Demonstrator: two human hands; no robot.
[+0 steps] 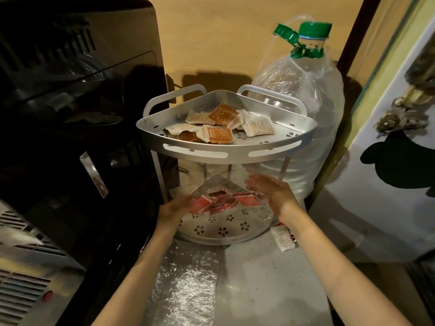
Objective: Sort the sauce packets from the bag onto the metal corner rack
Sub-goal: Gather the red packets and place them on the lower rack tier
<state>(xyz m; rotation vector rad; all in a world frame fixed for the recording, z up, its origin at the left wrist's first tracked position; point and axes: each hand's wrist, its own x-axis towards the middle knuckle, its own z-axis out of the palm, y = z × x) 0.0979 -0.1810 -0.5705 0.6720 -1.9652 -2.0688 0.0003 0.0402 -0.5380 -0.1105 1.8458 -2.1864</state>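
Note:
A two-tier metal corner rack (226, 150) stands ahead of me. Its upper shelf holds several brown and white sauce packets (221, 124). Over the lower shelf (221, 230) both my hands hold a clear plastic bag (235, 184), blurred by motion, with several red packets (223, 202) showing through it. My left hand (175, 208) grips the bag's left side and my right hand (270, 191) its right side. Whether the red packets lie in the bag or on the shelf I cannot tell.
A black appliance (77, 114) fills the left side. A large clear water bottle (303, 90) with a green cap stands behind the rack at right. A white packet (282, 238) lies on the counter right of the rack. Crinkled foil (183, 285) covers the near counter.

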